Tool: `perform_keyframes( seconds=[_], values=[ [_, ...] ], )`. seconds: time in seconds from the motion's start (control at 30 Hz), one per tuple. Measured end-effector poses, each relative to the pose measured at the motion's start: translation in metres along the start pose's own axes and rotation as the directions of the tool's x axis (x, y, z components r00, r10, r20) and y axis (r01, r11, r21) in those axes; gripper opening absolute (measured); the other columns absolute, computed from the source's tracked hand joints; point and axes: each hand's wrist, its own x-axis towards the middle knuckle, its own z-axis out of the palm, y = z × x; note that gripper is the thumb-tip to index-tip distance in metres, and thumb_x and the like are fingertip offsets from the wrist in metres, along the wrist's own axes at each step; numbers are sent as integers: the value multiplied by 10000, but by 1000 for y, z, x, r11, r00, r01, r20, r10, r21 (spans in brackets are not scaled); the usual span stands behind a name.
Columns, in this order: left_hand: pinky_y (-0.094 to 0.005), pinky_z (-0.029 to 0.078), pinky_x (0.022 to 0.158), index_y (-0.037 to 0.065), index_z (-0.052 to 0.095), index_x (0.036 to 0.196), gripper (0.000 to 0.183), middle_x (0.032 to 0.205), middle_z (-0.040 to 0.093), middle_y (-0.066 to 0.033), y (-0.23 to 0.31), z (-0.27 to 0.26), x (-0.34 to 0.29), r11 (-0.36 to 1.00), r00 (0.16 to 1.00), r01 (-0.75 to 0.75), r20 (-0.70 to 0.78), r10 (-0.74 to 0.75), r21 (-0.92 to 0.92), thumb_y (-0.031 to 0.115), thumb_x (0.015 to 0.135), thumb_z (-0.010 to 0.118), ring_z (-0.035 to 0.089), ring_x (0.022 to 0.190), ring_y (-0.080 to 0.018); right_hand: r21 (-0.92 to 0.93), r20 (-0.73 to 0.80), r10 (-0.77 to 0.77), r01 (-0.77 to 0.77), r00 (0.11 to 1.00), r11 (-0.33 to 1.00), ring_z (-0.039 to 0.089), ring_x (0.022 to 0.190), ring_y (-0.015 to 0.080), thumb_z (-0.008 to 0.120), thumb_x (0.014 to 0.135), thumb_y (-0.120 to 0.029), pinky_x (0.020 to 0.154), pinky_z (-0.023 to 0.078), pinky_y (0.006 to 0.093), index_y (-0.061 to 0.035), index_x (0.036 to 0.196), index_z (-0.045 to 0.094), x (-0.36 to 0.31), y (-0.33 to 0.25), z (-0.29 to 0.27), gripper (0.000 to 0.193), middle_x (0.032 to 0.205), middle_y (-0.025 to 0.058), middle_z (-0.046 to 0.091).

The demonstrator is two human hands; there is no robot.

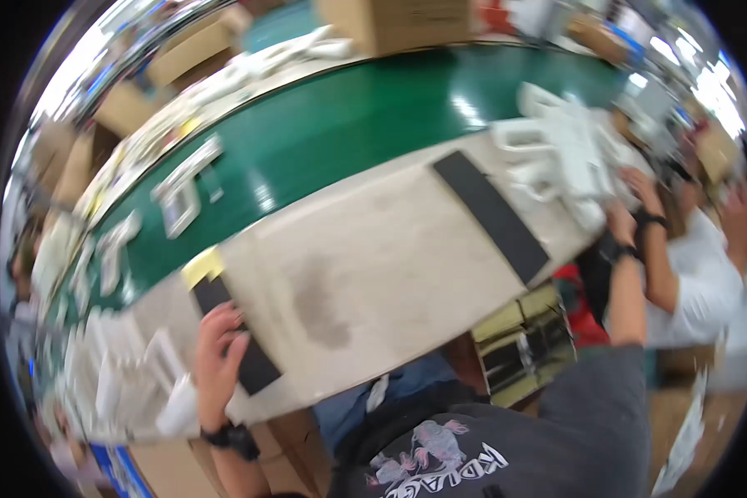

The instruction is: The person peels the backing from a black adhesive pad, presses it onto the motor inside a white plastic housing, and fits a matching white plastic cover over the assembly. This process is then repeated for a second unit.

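My left hand point(219, 340) hovers over a black strip point(253, 365) on the left of the pale worktop point(373, 282). Its fingers are loosely bent and apart, and nothing shows in them. A small yellow piece point(203, 266) lies at that strip's far end. Far to the right, my right hand point(620, 222) reaches to the edge of a heap of white plastic parts point(577, 158). Blur hides whether its fingers hold one. Close beside it, a co-worker's hand point(642, 184) is also at the heap.
A second black strip point(494, 217) lies right of the middle. Beyond the worktop runs a green belt point(332, 124) carrying white gun-shaped parts point(177, 195). More white parts point(133, 365) are piled at the left end. Cardboard boxes point(415, 25) stand behind; a shelf point(519, 344) sits below the right edge.
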Motion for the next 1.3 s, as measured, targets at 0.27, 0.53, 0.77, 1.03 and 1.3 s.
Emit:
perform_keyframes(
  seconds=[0.27,0.53,0.77,1.03,1.3],
  values=[
    [-331,537,917,55,625,1298,403,1240,644,-101,-26,-8,78,957,993,46,-121,-11,287,216,945,734,639,1107,-201,989,-101,613,12,783,147,603,1151,194,584,1047,-165,1029,470,333,26,1310,603,-114,-178,-123,325,1308,110,628],
    [-562,397,1079,31,378,1446,909,1422,453,-234,-105,-41,228,733,840,478,-497,-219,484,484,796,823,452,1312,-448,945,-267,-504,325,822,28,621,894,212,637,897,47,820,510,312,3,1140,630,-188,-416,-262,246,1093,119,615],
    [-617,308,1142,-11,176,1533,1286,1534,336,-273,-124,-53,288,658,696,688,-538,-475,308,667,671,847,345,1422,-447,986,-141,-442,165,886,16,652,785,203,659,911,14,705,520,296,11,1006,689,-189,-433,-261,100,943,118,673],
    [-543,398,1087,-49,221,1486,1048,1365,465,-322,-140,-27,305,546,682,690,-681,-268,475,496,789,781,478,1278,-463,992,-107,-456,126,883,12,680,828,264,677,895,9,727,540,321,-9,1007,709,-188,-431,-263,118,970,137,696],
    [-541,413,1047,-99,315,1339,932,1308,487,-327,-101,-32,283,675,774,545,-607,-178,497,542,824,752,493,1227,-471,994,-106,-420,114,902,-6,674,805,237,665,903,18,728,528,305,3,996,697,-189,-431,-263,99,962,131,702]
  ],
)
